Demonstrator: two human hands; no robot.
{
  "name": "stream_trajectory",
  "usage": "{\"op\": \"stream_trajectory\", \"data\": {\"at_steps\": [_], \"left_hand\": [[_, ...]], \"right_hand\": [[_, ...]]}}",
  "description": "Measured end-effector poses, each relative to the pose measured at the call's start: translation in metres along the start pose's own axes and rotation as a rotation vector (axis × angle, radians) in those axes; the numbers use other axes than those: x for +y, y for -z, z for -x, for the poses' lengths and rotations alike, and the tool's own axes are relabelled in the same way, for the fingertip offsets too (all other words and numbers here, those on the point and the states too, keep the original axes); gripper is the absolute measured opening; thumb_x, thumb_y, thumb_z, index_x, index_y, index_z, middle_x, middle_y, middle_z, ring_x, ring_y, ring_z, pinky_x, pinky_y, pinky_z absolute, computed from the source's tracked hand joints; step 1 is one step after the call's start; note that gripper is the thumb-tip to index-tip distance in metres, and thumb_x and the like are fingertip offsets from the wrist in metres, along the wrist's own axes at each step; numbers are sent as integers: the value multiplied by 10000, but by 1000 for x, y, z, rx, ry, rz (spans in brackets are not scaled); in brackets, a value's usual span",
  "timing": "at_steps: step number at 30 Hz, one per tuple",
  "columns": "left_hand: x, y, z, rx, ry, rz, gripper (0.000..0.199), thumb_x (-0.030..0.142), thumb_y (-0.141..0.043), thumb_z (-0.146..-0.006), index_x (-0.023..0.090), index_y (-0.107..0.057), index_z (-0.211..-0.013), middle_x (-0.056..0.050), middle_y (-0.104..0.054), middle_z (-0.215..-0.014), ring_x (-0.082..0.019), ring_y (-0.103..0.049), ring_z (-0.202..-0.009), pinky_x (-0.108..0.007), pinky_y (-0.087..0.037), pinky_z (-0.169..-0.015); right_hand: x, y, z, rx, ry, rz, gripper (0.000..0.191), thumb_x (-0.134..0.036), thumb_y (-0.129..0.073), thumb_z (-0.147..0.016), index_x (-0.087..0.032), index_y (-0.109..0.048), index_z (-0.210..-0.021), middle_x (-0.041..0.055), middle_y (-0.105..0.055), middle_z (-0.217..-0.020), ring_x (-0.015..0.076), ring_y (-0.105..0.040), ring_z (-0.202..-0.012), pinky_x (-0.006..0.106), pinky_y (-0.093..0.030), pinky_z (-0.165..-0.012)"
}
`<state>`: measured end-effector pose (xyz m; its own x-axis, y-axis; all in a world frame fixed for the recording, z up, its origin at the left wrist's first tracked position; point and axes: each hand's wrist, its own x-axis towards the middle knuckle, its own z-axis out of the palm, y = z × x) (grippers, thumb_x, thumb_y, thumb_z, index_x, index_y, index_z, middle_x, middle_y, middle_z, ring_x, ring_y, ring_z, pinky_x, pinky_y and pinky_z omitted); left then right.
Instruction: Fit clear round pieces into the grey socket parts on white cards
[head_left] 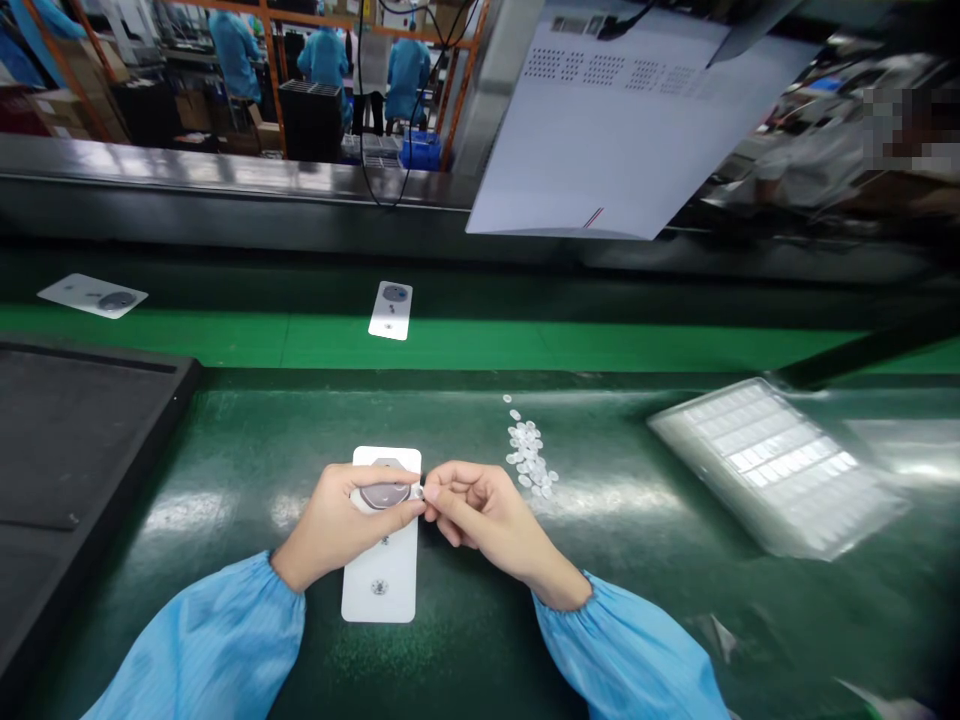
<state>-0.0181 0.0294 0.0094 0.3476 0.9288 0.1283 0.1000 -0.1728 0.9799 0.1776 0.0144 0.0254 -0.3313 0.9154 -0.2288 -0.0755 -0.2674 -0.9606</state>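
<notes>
A white rectangular card (381,598) with a dark grey rounded shape and small printed marks lies flat on the green work surface. Over its upper part, my left hand (346,522) pinches a small whitish disc (418,492) between thumb and forefinger. My right hand (487,515) meets it at the card's right edge, its thumb and forefinger closed on the same disc. Just beyond the right hand is a loose pile of small clear discs (530,458), a few strayed toward the back. The fingers partly hide the card's dark shape.
A black tray (187,385) borders the left side. At right lies a clear compartmented plastic tray (780,470). Two similar cards, one left (94,296) and one middle (390,310), lie on the green strip behind. A white panel (585,130) hangs above; people in blue work beyond the ledge.
</notes>
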Motion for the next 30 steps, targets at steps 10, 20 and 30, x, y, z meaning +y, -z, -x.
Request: {"op": "stream_trajectory", "data": {"at_steps": [10,20,30], "left_hand": [[2,0,1,-47,48,1,110,243,-775,-815,189,-795,-909,-30,-760,-913,-189,-706,-856,-265,-549,-819],[6,-1,5,26,85,-40,847,204,-748,-785,270,-337,-1523,33,-657,-842,-130,-606,-705,-217,-522,-676],[10,-4,8,-15,89,-49,910,188,-698,-805,242,-235,-1587,11,-656,-844,-131,-598,-694,-217,-495,-637]], "right_hand": [[-1,0,0,41,-25,44,474,-548,-851,-728,-113,-687,-815,31,-648,-637,56,-460,-428,178,-302,-400],[7,-12,4,181,93,147,433,-546,-762,-830,-124,-683,-776,23,-611,-556,64,-450,-395,185,-316,-381],[12,-18,4,208,148,188,414,-542,-731,-862,-146,-669,-758,22,-616,-547,78,-462,-408,205,-344,-395]]}}
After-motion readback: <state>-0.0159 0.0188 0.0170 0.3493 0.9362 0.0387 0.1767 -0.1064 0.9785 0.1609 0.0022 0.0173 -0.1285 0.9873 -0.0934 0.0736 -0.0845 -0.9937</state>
